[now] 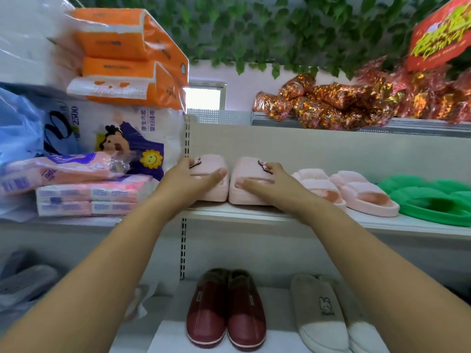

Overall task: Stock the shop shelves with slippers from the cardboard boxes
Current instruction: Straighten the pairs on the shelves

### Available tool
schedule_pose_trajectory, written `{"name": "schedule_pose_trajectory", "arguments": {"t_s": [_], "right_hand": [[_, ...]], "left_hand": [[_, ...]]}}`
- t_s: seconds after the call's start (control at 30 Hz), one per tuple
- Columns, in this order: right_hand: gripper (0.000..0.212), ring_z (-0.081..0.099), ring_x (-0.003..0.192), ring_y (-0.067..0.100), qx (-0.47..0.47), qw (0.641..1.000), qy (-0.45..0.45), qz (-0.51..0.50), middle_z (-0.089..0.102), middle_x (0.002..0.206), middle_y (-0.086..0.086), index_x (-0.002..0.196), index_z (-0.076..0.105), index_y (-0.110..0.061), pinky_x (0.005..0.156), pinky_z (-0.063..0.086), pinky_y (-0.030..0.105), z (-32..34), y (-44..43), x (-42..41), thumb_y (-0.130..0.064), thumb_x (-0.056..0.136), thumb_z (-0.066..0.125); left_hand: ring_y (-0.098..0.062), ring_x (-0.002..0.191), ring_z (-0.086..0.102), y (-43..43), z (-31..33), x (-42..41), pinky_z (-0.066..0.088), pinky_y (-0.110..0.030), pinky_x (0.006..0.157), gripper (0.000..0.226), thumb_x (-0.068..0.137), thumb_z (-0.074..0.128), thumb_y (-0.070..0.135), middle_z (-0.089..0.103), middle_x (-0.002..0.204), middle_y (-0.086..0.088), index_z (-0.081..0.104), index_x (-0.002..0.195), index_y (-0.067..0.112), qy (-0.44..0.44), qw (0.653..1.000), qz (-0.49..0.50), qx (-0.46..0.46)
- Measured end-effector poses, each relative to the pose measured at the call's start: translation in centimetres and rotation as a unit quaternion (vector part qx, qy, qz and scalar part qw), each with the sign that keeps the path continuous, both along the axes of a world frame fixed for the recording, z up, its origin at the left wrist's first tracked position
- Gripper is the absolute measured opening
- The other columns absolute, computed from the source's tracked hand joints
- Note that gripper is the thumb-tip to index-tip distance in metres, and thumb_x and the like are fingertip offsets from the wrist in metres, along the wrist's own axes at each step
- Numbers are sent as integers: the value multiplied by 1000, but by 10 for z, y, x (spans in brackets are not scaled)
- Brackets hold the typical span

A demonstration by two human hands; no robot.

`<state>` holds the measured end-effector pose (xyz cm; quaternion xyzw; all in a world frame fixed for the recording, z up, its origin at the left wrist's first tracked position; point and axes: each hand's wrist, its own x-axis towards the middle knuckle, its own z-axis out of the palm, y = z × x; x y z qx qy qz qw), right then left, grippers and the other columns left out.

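Two hands: both stretch out on bare forearms to the middle shelf [254, 215], one on each slipper of a pale pink pair.
Left hand [193, 178]: grips the left pink slipper [214, 163], fingers curled over its upper by a small dark charm, thumb laid along the front.
Right hand [265, 182]: grips the right pink slipper [246, 197] the same way, fingers over the upper by its charm, thumb pointing inward across the front.
Pink pair: stands soles down at the left end of the middle shelf, the two slippers side by side and close together, just right of the perforated upright [187, 138].
Middle shelf, further right: a fluffy pink open-toed pair [351, 192] just beside the right hand, then a green pair [433, 202].
Lower shelf [276, 299]: holds maroon fur-lined slippers [226, 309] and, beside them, a cream pair [323, 312] with a small rabbit mark.
Top shelf [413, 124]: carries a heap of red-and-gold foil packets [331, 103].
Left bay: orange tissue packs [122, 47] are stacked above a white cartoon-printed bag [132, 138], with pink tissue packs [89, 197] in front.
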<state>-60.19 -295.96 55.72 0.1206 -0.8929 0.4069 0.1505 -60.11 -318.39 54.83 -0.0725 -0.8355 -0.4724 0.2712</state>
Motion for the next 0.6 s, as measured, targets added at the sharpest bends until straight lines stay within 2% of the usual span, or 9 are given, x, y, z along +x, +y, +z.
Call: {"name": "schedule_pose_trajectory", "arguments": {"t_s": [0.13,0.23,0.33,0.4,0.5,0.6], "right_hand": [[98,45,116,14,6,1000,-12,16,41,151,-5,154,24,-38,96,37,31,5,1,-3,-80,75,65],[97,47,122,17,-6,1000,7,12,41,153,-4,154,28,-34,95,36,30,3,-2,1,-79,77,63],[83,50,131,21,-7,996,85,-25,49,149,0,149,41,-21,94,38,28,1,-6,13,-70,86,61],[64,55,126,22,-13,985,164,-50,58,140,4,141,51,-14,98,43,31,1,-1,24,-58,95,59],[42,60,114,18,-5,966,252,-62,67,124,3,124,63,-12,100,49,34,6,26,42,-44,98,61],[35,60,112,19,62,957,260,-111,67,122,4,120,65,-11,94,45,29,13,73,51,-39,99,60]], "left_hand": [[-20,131,45,-2,5,-2,36,-29,99,88,83,70,64,43,153,-1,37,152,20,-26,999,-30,3],[-22,136,45,3,4,1,37,-31,104,88,83,69,65,44,153,-2,40,151,18,-20,1000,0,11],[-24,134,47,8,0,10,38,-34,106,72,88,68,58,55,143,-6,52,142,12,71,994,80,-18],[-24,130,49,16,-1,21,36,-29,101,57,92,67,48,62,133,-7,60,134,10,163,977,101,-93],[-15,124,53,41,7,39,40,-28,101,44,94,66,44,65,127,3,65,129,17,233,961,35,-146],[-10,113,60,85,21,52,46,-30,98,43,96,60,50,68,122,8,65,128,22,174,972,-61,-146]]}}
